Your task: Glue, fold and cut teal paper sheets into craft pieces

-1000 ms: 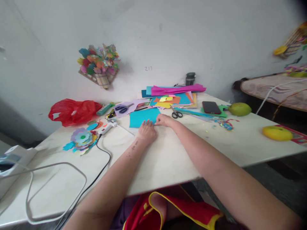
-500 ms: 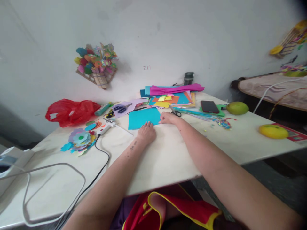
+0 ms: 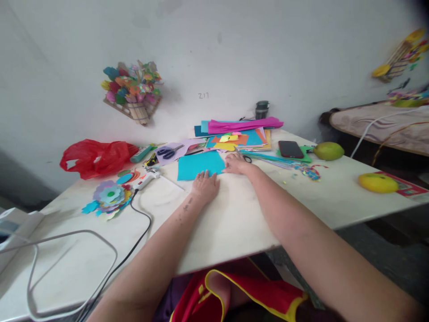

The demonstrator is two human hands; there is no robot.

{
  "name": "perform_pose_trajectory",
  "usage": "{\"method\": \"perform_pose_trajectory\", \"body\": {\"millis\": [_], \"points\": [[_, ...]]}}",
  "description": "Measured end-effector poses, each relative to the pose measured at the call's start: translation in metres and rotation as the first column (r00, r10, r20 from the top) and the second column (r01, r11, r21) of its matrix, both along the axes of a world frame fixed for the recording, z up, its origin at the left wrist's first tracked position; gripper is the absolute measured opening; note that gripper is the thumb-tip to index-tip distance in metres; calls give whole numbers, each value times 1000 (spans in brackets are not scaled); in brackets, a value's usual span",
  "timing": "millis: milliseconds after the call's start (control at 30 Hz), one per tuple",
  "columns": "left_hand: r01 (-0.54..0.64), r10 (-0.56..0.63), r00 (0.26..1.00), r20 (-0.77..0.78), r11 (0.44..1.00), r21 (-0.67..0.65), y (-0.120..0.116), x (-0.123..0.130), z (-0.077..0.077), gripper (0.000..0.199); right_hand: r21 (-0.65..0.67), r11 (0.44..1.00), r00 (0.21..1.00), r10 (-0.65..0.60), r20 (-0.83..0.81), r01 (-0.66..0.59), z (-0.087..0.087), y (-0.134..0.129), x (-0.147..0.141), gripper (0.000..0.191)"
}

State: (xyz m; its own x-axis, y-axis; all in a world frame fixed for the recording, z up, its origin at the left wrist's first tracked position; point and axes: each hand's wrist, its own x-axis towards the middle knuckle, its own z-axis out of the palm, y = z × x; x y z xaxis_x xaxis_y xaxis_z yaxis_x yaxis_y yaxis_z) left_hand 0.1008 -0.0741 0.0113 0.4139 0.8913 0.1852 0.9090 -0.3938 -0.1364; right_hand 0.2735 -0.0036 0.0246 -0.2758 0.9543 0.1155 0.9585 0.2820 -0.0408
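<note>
Basically, in the head view both arms reach forward over the counter (image 3: 239,219) and meet at a bright blue sheet (image 3: 196,165), which lies flat there, so that's my landmark. The left hand (image 3: 205,188) is palm down at the sheet's near edge, forearm angling in from the near left, with its fingers (image 3: 201,175) a bit apart, pointing away from the body, tips resting on the sheet. Not gripping anything, just laid flat.

The right hand (image 3: 236,163) is at the sheet's right side. That arm slants in from the near right, stretched pretty long, back of the hand up, fingers bent and aimed left and down at the sheet's near right corner. Can't tell if they're pinching it or only touching.

Just right of the sheet, partly behind that hand, are some black-handled scissors (image 3: 247,159). A white glue gun (image 3: 147,178) lies left of the sheet, with layered paper flowers (image 3: 110,195) further left. Behind the sheet there's a long pink sheet (image 3: 246,125), and well off to its right a phone (image 3: 291,150).
</note>
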Motion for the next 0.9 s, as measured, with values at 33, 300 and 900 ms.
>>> {"method": "perform_pose_trajectory", "body": {"millis": [33,300,900], "points": [[24,-24,1000,-2,1000,8,0,0,0,47,2,1000,1000,-28,-2,28,0,0,0,43],[77,-76,997,26,997,-4,1,5,-4,49,-176,977,991,-111,75,122,-3,3,1,80],[-52,55,997,61,998,-37,-5,24,-1,57,-239,959,988,-150,28,152,-2,3,8,84]]}}
